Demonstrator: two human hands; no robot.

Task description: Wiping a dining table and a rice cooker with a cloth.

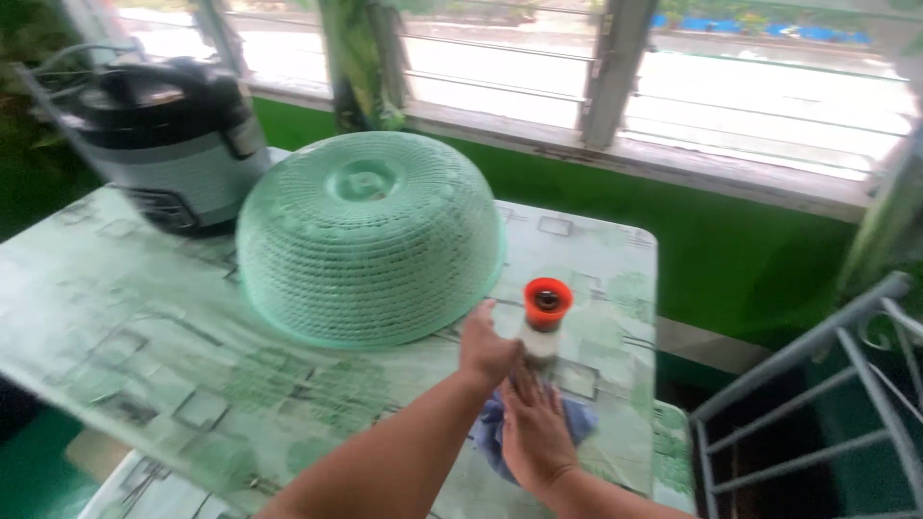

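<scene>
Home dining corner, rice cooker (pixel 168 135), green mesh food cover (pixel 368 235), patterned tablecloth (pixel 144 356), louvred window (pixel 596 67)

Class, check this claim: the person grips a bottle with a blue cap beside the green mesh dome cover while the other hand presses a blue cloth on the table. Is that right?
Not quite. The head view shows the bottle's cap is orange-red, not blue. The rest holds: the left hand grips it beside the green dome cover, the right hand presses the blue cloth.

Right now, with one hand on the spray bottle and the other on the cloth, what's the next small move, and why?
Probably wipe the cloth along the table toward its near edge. The right hand already lies flat on the blue cloth, and the left hand grips the orange-capped spray bottle upright just beyond it. The green mesh food cover blocks the far side.
</scene>
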